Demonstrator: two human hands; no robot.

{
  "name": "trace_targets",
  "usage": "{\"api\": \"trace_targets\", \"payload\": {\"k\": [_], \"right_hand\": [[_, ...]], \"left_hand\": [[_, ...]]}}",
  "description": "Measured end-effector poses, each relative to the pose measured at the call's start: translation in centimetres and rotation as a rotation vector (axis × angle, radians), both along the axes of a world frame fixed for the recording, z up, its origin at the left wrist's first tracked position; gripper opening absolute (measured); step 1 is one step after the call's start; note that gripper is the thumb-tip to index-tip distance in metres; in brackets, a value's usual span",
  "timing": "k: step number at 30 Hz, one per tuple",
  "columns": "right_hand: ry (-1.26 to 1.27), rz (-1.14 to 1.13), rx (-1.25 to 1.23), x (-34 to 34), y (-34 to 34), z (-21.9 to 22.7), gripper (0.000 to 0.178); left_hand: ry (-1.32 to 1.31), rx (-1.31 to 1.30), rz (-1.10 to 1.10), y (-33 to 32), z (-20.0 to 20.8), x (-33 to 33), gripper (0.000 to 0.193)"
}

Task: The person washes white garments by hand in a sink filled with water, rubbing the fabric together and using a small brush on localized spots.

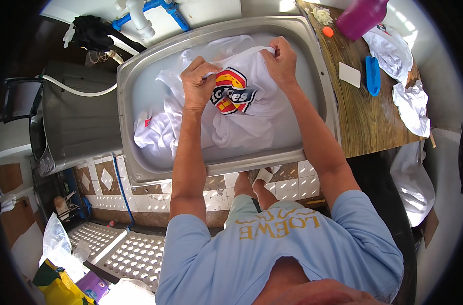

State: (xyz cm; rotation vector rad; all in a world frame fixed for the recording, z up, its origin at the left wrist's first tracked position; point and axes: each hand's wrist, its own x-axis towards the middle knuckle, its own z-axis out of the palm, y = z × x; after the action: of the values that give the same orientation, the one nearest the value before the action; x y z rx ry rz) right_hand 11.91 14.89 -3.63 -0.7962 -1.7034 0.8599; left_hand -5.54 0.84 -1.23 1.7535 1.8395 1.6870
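Note:
A wet white shirt (259,119) with a red, yellow and black print lies partly in cloudy water in a metal sink (124,117). Its upper edge is lifted and stretched between my two hands. My left hand (197,81) pinches the cloth left of the print. Farther right and slightly higher, my right hand (282,63) is closed on the same edge. More white cloth (157,133) with a small red tag is bunched at the sink's left; whether it belongs to the same shirt I cannot tell.
Right of the sink is a wooden counter (363,129) with a blue brush (372,76), a white square piece (349,74), a purple bottle (361,20), an orange cap (328,32) and white cloths (412,109). A grey machine (81,119) stands left, with a white hose (79,91).

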Motion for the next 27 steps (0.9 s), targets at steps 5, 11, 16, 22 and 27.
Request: {"api": "trace_targets", "payload": {"k": [5, 11, 16, 22, 27], "right_hand": [[-0.061, 0.019, -0.021, 0.4, 0.5, -0.2, 0.022], [-0.701, 0.097, -0.375, 1.4, 0.9, -0.8, 0.029], [-0.863, -0.019, -0.137, 1.3, 1.7, -4.0, 0.033], [0.204, 0.570, -1.061, -0.2, 0.6, -1.0, 0.020], [0.729, 0.516, -1.475, -1.2, 0.5, -3.4, 0.012]], "left_hand": [[-0.051, -0.002, 0.024, 0.3, 0.1, 0.3, 0.022], [-0.712, -0.493, -0.063, 0.8, -3.5, -0.8, 0.011], [-0.030, -0.632, 0.138, 2.7, -7.7, -0.5, 0.027], [-0.454, -0.401, 0.231, 0.6, -10.4, -2.9, 0.031], [-1.291, -0.027, -0.210, 4.7, 0.2, 4.0, 0.033]]}}
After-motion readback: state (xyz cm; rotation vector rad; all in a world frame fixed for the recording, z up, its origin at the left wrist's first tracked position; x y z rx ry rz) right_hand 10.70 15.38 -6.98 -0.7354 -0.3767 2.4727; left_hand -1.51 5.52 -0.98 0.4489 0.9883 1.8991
